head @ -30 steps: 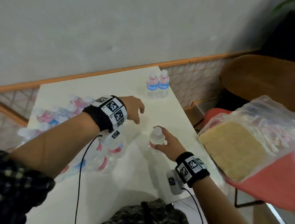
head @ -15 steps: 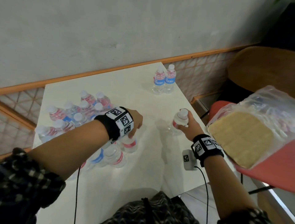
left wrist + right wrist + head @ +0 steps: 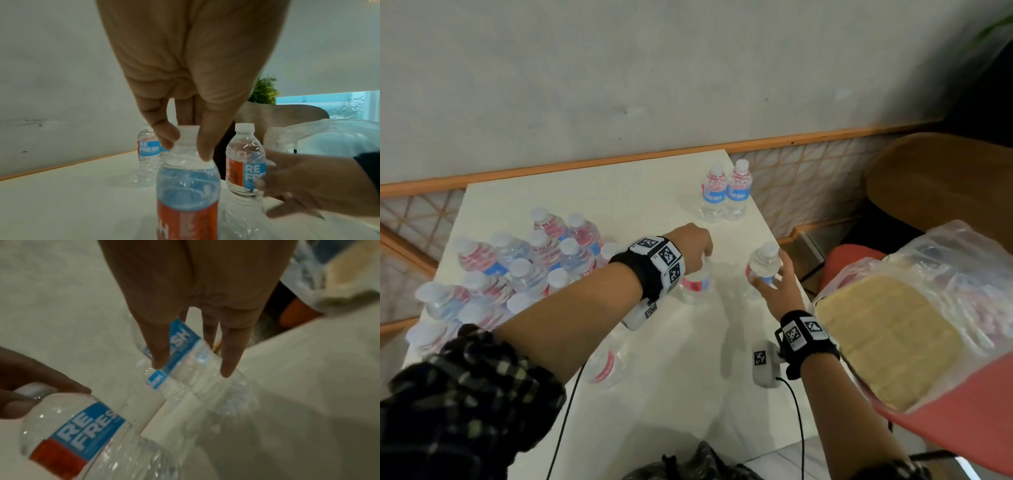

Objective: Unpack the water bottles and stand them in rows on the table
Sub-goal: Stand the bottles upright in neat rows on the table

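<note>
My left hand (image 3: 693, 241) pinches the neck and cap of a clear water bottle (image 3: 697, 282) with a red and blue label, standing upright mid-table. The left wrist view shows fingers (image 3: 164, 134) and thumb round its white cap (image 3: 188, 132). My right hand (image 3: 774, 286) holds a second bottle (image 3: 763, 263) by its body, just right of the first and near the table's right edge; fingers (image 3: 228, 360) lie along this bottle (image 3: 191, 358). Two bottles (image 3: 724, 195) stand side by side at the far right corner. A cluster of several bottles (image 3: 517, 267) fills the left side.
The white table (image 3: 592, 202) abuts a grey wall with an orange rail. A lone bottle (image 3: 607, 363) stands near my left forearm. To the right, off the table, a plastic-wrapped pack with cardboard (image 3: 887, 335) rests on a red chair (image 3: 979, 404). A brown chair (image 3: 941, 178) sits behind.
My left hand dropped onto a bottle's cap and took hold. My right hand carried its bottle forward and right, toward the table's right edge, and loosened its fingers.
</note>
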{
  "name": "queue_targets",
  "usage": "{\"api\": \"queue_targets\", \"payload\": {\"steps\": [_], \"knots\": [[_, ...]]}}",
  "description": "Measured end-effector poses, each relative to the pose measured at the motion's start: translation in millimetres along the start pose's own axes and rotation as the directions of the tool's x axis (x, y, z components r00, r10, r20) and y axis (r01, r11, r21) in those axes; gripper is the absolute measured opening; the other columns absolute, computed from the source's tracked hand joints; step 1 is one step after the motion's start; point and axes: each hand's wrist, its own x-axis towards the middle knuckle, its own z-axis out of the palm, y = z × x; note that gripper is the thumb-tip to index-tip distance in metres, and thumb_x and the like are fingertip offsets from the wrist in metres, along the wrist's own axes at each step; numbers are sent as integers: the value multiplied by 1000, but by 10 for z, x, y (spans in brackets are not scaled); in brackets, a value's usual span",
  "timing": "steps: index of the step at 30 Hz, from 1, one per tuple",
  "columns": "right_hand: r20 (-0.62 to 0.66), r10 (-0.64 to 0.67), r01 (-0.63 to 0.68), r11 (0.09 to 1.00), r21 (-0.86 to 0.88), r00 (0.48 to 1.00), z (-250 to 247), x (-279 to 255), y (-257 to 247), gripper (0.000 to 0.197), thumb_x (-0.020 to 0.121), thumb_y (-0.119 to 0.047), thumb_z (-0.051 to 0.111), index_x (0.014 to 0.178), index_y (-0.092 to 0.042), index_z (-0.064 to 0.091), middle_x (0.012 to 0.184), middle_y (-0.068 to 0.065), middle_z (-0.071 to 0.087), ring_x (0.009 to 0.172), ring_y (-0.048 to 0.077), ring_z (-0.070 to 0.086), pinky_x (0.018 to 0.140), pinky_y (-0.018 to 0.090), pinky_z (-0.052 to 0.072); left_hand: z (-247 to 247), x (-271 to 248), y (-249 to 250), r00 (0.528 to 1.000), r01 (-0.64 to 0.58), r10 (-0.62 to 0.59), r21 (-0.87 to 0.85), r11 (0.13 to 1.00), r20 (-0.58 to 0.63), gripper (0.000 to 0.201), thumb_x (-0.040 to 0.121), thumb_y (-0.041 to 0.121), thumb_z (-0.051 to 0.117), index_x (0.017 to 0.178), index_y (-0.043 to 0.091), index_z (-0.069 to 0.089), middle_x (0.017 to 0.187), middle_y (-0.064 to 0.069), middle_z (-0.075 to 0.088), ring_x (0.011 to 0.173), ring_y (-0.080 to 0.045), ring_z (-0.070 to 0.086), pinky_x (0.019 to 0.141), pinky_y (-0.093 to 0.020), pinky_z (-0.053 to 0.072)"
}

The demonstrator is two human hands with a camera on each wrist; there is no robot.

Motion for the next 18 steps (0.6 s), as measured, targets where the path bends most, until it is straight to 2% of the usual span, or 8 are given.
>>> {"api": "queue_targets", "payload": {"steps": [1,3,7,8,10,12,14,18], "knots": [[18,65,-66,994,90,998,13,18,83,72,81,-3,69,139,-23,31,130,2,48,114,19,52,94,31,44,-11,55,18,1000,-2,2,-12,1000,-23,36,90,11,53,125,13,60,129,-9,56,121,-28,51,97,-33,42],[62,190,-196,977,90,980,46,26,291,78,82,-5,69,143,-24,26,141,5,42,125,24,47,98,35,42,-7,146,14,998,-4,-1,-73,997,-67,37,92,6,48,127,11,58,129,-9,57,123,-30,48,100,-33,40],[29,210,-211,977,26,977,103,61,515,62,86,-16,65,141,-21,37,142,5,45,132,23,42,107,35,35,56,255,-78,988,43,-76,-232,972,-132,51,85,1,51,135,13,50,137,-10,48,127,-30,45,104,-34,38],[18,209,-209,978,12,978,116,100,532,61,86,-18,66,140,-22,39,141,5,47,130,23,45,107,36,36,88,273,-107,983,69,-109,-255,965,-147,55,83,5,58,137,15,47,137,-10,46,126,-29,45,103,-32,38],[-6,215,-216,976,-42,976,128,175,549,62,84,-23,68,140,-23,41,137,7,50,121,23,51,101,34,39,153,308,-161,970,180,-214,-248,952,-116,64,79,27,70,136,23,43,130,-9,49,119,-29,50,96,-33,42],[-17,201,-201,977,-74,979,139,244,549,62,84,-25,68,140,-24,42,132,10,52,109,22,54,94,30,40,199,358,-210,952,278,-302,-261,924,-56,60,75,41,72,127,26,46,120,-6,56,107,-28,57,87,-33,46],[-17,170,-171,979,-109,985,157,318,575,60,84,-29,68,139,-27,43,127,11,52,97,18,53,91,29,41,208,427,-233,947,286,-318,-353,891,-35,55,76,37,73,122,21,48,117,-5,60,100,-26,58,81,-30,47],[1,171,-168,969,-180,985,165,414,657,58,83,-37,66,137,-34,43,122,10,52,94,17,55,91,31,44,74,638,-267,938,301,-345,-403,864,-39,50,80,26,71,124,15,49,121,-9,59,109,-29,57,82,-29,44]]}}
